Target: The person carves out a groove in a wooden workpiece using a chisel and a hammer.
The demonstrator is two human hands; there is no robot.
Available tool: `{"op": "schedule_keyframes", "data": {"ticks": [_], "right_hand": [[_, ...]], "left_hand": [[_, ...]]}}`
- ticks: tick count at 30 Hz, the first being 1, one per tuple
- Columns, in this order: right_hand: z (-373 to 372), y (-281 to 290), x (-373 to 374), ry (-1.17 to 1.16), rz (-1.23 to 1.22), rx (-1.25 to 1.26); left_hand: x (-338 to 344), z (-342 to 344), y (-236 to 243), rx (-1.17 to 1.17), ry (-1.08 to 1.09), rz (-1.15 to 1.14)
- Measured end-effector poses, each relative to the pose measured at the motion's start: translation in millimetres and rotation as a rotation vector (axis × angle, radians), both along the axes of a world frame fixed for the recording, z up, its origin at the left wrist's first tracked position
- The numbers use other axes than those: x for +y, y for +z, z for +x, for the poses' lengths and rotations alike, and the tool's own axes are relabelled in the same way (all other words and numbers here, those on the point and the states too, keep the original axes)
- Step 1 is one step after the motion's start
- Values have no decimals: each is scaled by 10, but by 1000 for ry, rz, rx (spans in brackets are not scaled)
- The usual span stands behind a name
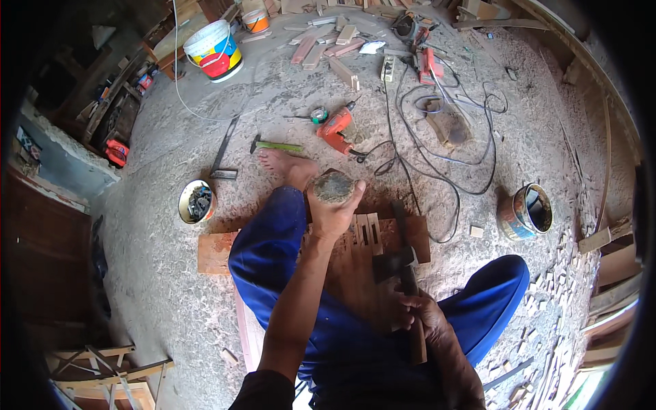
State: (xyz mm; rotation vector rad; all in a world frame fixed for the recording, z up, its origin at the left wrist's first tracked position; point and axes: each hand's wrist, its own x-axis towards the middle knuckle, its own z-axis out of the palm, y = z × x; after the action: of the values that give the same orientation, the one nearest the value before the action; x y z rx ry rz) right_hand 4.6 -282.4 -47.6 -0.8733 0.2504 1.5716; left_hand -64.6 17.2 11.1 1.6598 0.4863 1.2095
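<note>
My left hand [335, 217] is raised in front of my left knee, its fingers wrapped round a round, worn wooden block [333, 187] like a mallet head. Only the block's end shows. In my right hand [425, 316] is the wooden handle of a tool with a dark metal head [395, 265]; its exact kind is unclear. Beneath both hands lies a group of wooden pieces with cut slots [370, 234], partly covered by my arm and the tool. They rest across a reddish wooden plank [217, 253] between my legs.
Beyond my foot lie a green-handled hammer [279, 146] and an orange drill [335, 130]. Cables [452, 184] loop at the right. A small tub [197, 202] stands left, a metal can [526, 212] right. Farther off are a large bucket [213, 49] and wood offcuts [328, 44].
</note>
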Motion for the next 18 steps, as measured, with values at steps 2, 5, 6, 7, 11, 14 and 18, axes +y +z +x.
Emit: {"op": "schedule_keyframes", "data": {"ticks": [2, 5, 6, 7, 11, 14, 18], "right_hand": [[7, -16, -12, 8, 4, -8], [4, -8, -9, 16, -7, -27], [0, 10, 2, 20, -12, -35], [-2, 50, 13, 24, -22, -48], [1, 77, 12, 27, -34, -65], [1, 77, 17, 25, -32, -65], [1, 76, 9, 20, -27, -70]], "left_hand": [[5, 4, -64, 61, 10, 25], [-60, 11, 82, 26, 30, 40], [-74, 7, 126, 15, 32, 52], [-86, 12, 168, 2, 32, 65], [-113, 18, 194, 37, 19, 37], [-75, 35, 87, 76, -1, 24], [-92, 48, 73, 58, 13, -23]]}}
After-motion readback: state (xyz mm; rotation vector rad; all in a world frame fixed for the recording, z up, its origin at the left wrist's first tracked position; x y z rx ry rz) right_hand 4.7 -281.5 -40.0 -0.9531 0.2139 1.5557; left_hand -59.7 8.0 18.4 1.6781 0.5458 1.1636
